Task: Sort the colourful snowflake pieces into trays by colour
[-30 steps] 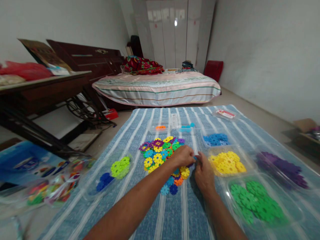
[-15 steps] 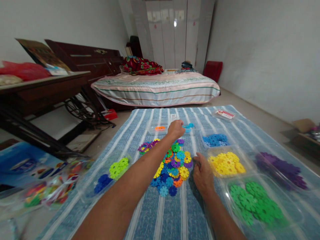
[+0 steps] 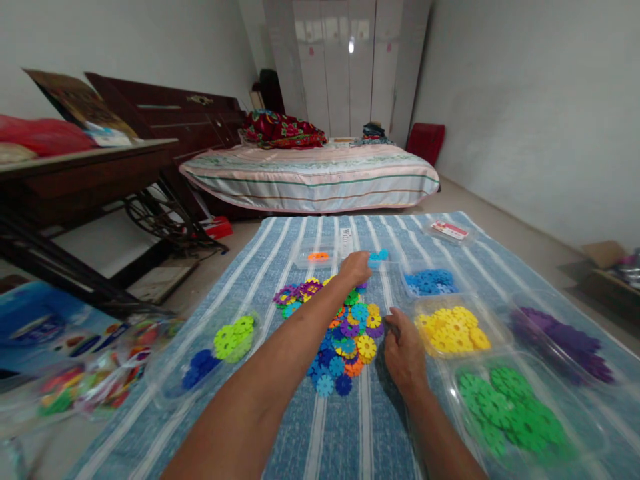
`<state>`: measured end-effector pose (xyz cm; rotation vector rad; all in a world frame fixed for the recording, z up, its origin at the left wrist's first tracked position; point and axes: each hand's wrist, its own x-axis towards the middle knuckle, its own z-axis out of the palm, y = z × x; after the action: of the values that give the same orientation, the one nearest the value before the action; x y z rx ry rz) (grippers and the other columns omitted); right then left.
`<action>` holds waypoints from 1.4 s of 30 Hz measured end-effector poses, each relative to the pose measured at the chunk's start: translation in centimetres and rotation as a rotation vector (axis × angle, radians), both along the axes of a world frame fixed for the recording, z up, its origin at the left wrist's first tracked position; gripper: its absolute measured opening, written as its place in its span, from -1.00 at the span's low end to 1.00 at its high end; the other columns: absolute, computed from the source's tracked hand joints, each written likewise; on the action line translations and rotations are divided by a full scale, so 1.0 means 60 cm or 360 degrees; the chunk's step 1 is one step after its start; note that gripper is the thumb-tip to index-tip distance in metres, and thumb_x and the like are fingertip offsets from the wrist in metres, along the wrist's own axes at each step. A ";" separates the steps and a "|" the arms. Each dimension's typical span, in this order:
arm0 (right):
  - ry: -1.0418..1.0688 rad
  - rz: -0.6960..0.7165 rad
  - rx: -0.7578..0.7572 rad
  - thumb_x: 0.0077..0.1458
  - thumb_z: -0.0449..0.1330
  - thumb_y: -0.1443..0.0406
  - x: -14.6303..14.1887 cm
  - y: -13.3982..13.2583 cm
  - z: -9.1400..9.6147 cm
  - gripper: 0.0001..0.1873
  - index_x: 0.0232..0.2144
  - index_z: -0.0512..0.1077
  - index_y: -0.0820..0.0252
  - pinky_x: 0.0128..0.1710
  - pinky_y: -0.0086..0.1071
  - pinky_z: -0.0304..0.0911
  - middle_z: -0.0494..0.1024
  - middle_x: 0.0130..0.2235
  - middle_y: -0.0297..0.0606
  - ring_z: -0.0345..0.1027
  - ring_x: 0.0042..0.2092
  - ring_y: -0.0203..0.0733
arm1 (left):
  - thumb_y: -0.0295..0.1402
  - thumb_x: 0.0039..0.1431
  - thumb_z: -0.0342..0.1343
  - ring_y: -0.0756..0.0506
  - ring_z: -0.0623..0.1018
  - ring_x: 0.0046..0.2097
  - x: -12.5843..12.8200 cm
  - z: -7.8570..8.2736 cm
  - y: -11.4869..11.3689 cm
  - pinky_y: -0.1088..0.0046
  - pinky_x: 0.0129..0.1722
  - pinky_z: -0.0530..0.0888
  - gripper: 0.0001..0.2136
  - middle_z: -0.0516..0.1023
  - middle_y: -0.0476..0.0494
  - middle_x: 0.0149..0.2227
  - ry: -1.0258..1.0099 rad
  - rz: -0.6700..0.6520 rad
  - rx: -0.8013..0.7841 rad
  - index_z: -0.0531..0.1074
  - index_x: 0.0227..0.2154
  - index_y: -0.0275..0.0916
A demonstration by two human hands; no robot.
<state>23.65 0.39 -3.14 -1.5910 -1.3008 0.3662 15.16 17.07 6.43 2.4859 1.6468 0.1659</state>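
Stretched forward over the mixed pile of flower-shaped plastic discs [image 3: 345, 347], my left hand [image 3: 356, 268] is at the near side of a clear tray with light blue discs [image 3: 379, 256]. Its fingertips are hidden behind the hand, so whether they hold a disc does not show. My right hand [image 3: 406, 350] rests on the cloth just right of the pile, fingers loosely bent and apart, with nothing visible in them. Orange discs [image 3: 318, 257] lie in the tray's left part.
Clear boxes on the right hold blue discs [image 3: 431, 281], yellow discs [image 3: 453, 329], green discs [image 3: 510, 410] and purple discs [image 3: 563, 343]. At left, one tray holds lime green discs [image 3: 234, 339] and dark blue discs [image 3: 201, 368]. A lidded box [image 3: 450, 231] stands far right.
My left hand has drawn back and down a little from above the light blue discs toward the pile. My right hand has stayed nearly in place. The view has shifted slightly.
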 end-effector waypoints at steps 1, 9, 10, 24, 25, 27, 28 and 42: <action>-0.0008 -0.0006 0.0002 -0.02 -0.07 0.38 0.000 0.000 0.000 -0.53 -0.02 0.30 0.28 -0.05 -0.19 0.19 0.50 -0.19 -0.13 0.32 -0.10 -0.13 | -0.52 -0.03 -0.02 -0.14 0.48 -0.07 -0.001 -0.001 -0.002 0.42 -0.09 0.40 -0.70 0.51 -0.24 -0.14 0.0001 -0.0006 0.0003 0.42 -0.18 -0.29; 0.0009 -0.0014 0.0015 -0.02 -0.06 0.36 0.000 -0.002 0.006 -0.55 -0.05 0.33 0.25 -0.07 -0.19 0.20 0.51 -0.20 -0.13 0.31 -0.10 -0.12 | -0.49 -0.02 0.00 -0.11 0.48 -0.06 -0.016 -0.011 -0.009 0.48 -0.07 0.39 -0.65 0.52 -0.18 -0.11 -0.0073 -0.0087 0.0038 0.42 -0.12 -0.27; 0.0006 -0.0012 0.0011 -0.02 -0.06 0.36 0.000 -0.003 0.006 -0.55 -0.05 0.33 0.25 -0.07 -0.19 0.19 0.51 -0.20 -0.14 0.31 -0.10 -0.12 | -0.49 -0.02 0.00 -0.10 0.47 -0.05 -0.020 -0.010 -0.009 0.48 -0.06 0.38 -0.64 0.51 -0.17 -0.10 -0.0083 -0.0090 0.0049 0.41 -0.10 -0.27; -0.0033 0.0020 -0.0042 -0.03 -0.06 0.35 0.002 -0.004 0.002 -0.54 -0.04 0.32 0.25 -0.06 -0.19 0.18 0.50 -0.20 -0.14 0.31 -0.11 -0.11 | -0.33 0.08 -0.07 -0.14 0.50 -0.17 -0.098 0.013 -0.123 0.37 -0.18 0.42 -0.78 0.49 -0.21 -0.25 0.0169 -0.0195 0.0125 0.47 -0.36 -0.26; -0.0042 0.0025 -0.0050 -0.03 -0.06 0.35 0.002 -0.004 0.002 -0.54 -0.04 0.32 0.26 -0.06 -0.19 0.18 0.50 -0.20 -0.13 0.31 -0.11 -0.11 | -0.30 0.08 -0.06 -0.15 0.50 -0.18 -0.095 0.012 -0.132 0.36 -0.19 0.43 -0.77 0.49 -0.22 -0.27 0.0222 -0.0231 0.0094 0.47 -0.38 -0.26; -0.0047 0.0029 -0.0051 -0.03 -0.06 0.34 0.003 -0.004 0.002 -0.54 -0.04 0.32 0.28 -0.07 -0.19 0.19 0.50 -0.20 -0.12 0.32 -0.12 -0.11 | -0.26 0.07 -0.04 -0.19 0.50 -0.16 -0.086 0.010 -0.145 0.33 -0.20 0.43 -0.76 0.50 -0.25 -0.26 0.0295 -0.0260 0.0022 0.47 -0.39 -0.27; -0.0046 0.0029 -0.0044 -0.02 -0.07 0.34 0.003 -0.004 0.002 -0.54 -0.05 0.32 0.28 -0.07 -0.19 0.19 0.50 -0.20 -0.12 0.32 -0.12 -0.11 | -0.25 0.06 -0.03 -0.21 0.49 -0.15 -0.081 0.009 -0.149 0.31 -0.20 0.43 -0.76 0.50 -0.27 -0.24 0.0320 -0.0258 -0.0014 0.47 -0.37 -0.28; -0.0049 0.0008 -0.0037 -0.03 -0.06 0.35 0.000 -0.004 0.006 -0.55 -0.05 0.33 0.26 -0.07 -0.20 0.18 0.51 -0.21 -0.15 0.31 -0.11 -0.12 | -0.40 -0.21 0.18 -0.07 0.50 -0.38 -0.069 0.008 -0.142 0.50 -0.40 0.40 -0.92 0.50 -0.04 -0.52 -0.0129 -0.0065 -0.0435 0.45 -0.58 -0.28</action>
<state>23.64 0.15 -2.80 -1.6190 -1.3284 0.3620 11.01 8.58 6.91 2.2752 1.4755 0.0331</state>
